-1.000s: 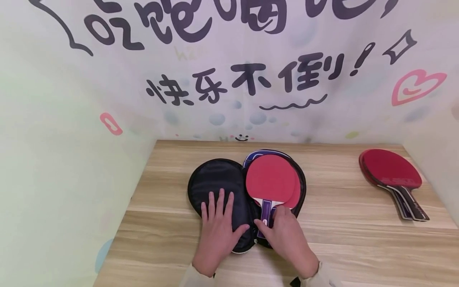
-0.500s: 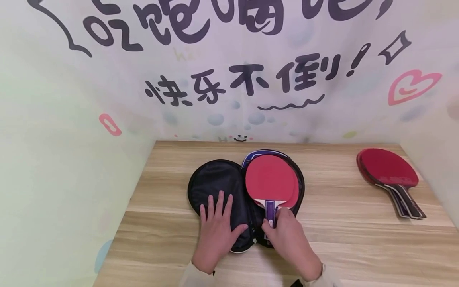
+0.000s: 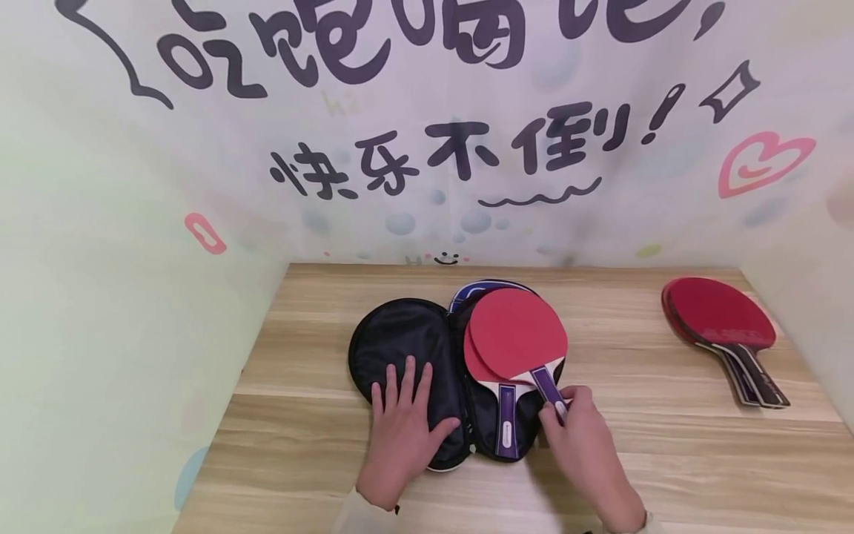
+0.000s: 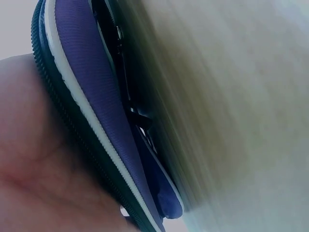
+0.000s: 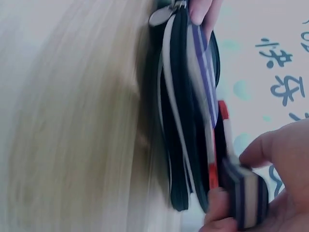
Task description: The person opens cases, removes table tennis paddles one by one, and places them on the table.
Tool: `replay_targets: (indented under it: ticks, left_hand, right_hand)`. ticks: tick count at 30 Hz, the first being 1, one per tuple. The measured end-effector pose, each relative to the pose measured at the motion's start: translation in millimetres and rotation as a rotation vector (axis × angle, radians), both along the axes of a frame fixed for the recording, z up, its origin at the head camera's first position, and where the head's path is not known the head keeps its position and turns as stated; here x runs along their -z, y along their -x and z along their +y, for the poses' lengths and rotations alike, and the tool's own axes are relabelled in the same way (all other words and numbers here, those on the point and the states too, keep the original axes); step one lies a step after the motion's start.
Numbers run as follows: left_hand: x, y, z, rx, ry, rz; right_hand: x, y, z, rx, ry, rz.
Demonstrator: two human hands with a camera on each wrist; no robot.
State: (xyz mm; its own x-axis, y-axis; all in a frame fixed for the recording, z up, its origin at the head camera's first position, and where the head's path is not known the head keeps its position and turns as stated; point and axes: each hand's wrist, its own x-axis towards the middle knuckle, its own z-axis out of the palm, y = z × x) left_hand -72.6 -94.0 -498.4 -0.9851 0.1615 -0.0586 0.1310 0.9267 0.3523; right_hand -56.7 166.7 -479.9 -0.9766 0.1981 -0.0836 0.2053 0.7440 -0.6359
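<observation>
An unzipped black paddle case lies spread on the table, a blue edge showing at its back. My left hand rests flat with spread fingers on its left half. In my right hand, thumb and fingers pinch the purple-and-white handle of a red table tennis paddle, tilted over the case's right half. Beneath it lies a second red paddle, partly covered, its handle pointing towards me. The right wrist view shows the held handle's end between thumb and fingers, beside the case's zipped rim.
Two more red paddles lie stacked at the right of the wooden table, with dark handles angled towards the front right. A printed white cloth hangs behind the table, and pale walls stand at both sides.
My right hand has taken the upper paddle by its handle and swung it to the right, uncovering the lower paddle's handle. The left hand stays on the case.
</observation>
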Motion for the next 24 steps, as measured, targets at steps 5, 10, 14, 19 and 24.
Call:
replay_targets:
  ticks: [5, 10, 14, 19, 24]
  left_hand:
    - [1.9, -0.3, -0.2, -0.005, 0.006, 0.002]
    - [3.6, -1.2, -0.4, -0.008, 0.007, 0.005]
    - [3.6, -1.4, -0.5, -0.004, 0.003, 0.010]
    - [2.7, -1.0, -0.1, -0.004, 0.001, 0.014]
    - [2.4, -1.2, 0.5, -0.004, -0.007, 0.006]
  right_hand:
    - [4.8, -0.2, 9.0, -0.033, -0.056, 0.162]
    - [7.9, -1.0, 12.2, -0.028, -0.065, 0.311]
    - [7.4, -1.5, 15.2, 0.016, -0.017, 0.348]
    - [0.7, 2.8, 29.4, 0.084, 0.026, 0.406]
    - [-9.8, 11.6, 66.7, 0.169, -0.033, 0.435]
